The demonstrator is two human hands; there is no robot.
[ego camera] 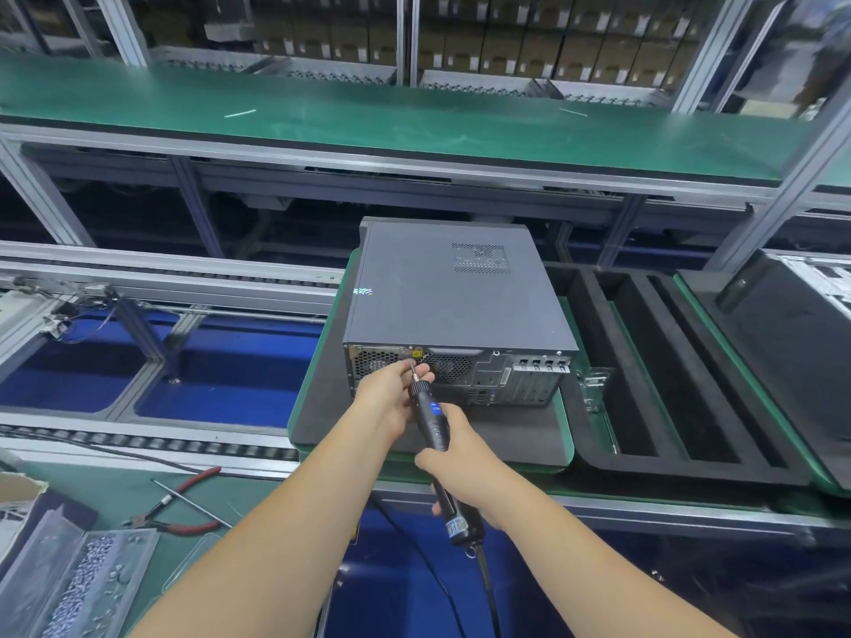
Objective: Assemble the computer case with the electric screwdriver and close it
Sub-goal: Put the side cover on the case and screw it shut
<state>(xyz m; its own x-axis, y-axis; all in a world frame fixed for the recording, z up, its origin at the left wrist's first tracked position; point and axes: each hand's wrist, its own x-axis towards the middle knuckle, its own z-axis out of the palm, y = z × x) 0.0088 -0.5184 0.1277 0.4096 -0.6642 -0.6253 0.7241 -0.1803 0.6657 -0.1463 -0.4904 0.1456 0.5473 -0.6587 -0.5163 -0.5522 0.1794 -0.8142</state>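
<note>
A dark grey computer case [442, 292] lies flat on a black foam pallet [322, 407], its side cover on and its rear panel facing me. My right hand [460, 458] grips the black electric screwdriver [435, 430], whose bit points at the upper edge of the rear panel near a yellow label [418, 353]. My left hand [391, 393] pinches the bit just behind its tip and steadies it against the panel. The screw itself is too small to make out.
Red-handled pliers [184, 504] and a thin rod lie on the green bench at the lower left, beside a tray of screws [87, 582]. An empty black foam pallet [667, 384] sits to the right, another case [806, 306] beyond it. Conveyor rails run to the left.
</note>
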